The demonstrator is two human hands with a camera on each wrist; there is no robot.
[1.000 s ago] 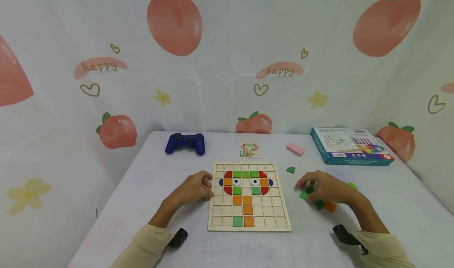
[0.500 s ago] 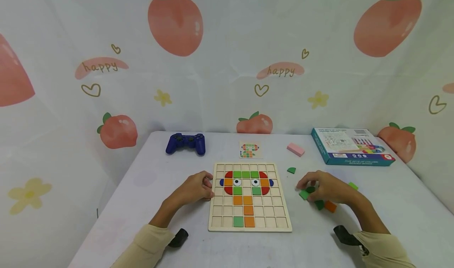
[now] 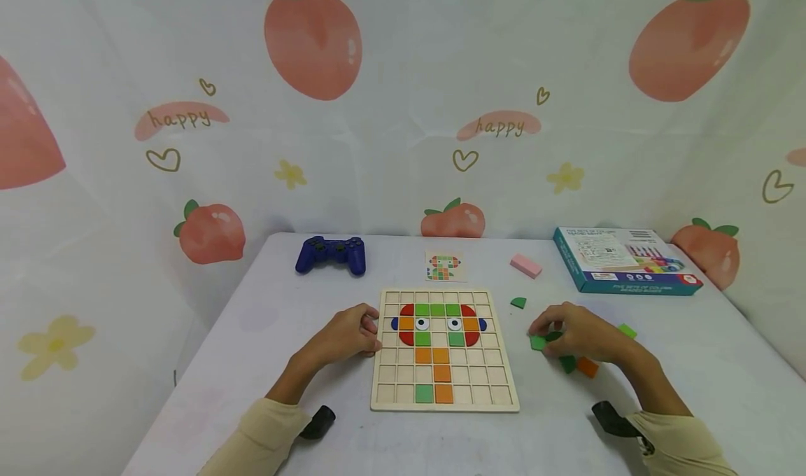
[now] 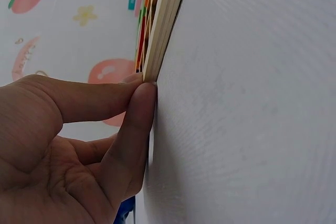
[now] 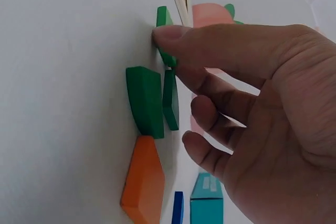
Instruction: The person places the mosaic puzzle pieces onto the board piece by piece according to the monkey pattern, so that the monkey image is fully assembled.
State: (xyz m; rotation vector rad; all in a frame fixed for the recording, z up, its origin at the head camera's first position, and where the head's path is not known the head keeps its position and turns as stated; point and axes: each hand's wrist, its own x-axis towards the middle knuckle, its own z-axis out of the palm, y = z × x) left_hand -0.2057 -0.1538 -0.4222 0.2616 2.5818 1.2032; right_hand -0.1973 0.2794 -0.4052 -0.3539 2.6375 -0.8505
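A wooden grid board point(image 3: 388, 375) lies mid-table, bearing red, green, orange and blue tiles plus two round eye tiles. At its left edge is my left hand point(image 3: 345, 332); the left wrist view has thumb and a finger pinching the board's edge point(image 4: 167, 30). To the board's right, my right hand point(image 3: 582, 332) pinches a green square tile point(image 3: 537, 343) between thumb and forefinger, low over the table. Dark green rounded tiles point(image 5: 144, 100) and an orange tile point(image 3: 588, 368) lie beneath and beside this hand, partly hidden by it in the head view.
Behind the board lies a small pattern card point(image 3: 445, 267), with a blue game controller point(image 3: 330, 254) back left. A pink block point(image 3: 525, 266) and a green quarter-round tile point(image 3: 519, 302) lie right of it. A teal-edged box point(image 3: 630, 262) stands back right. A light green tile point(image 3: 626, 330) is beyond the right wrist.
The green square tile has turned slightly in my right fingers, and that hand has shifted a little. My left hand stays at the board's edge.
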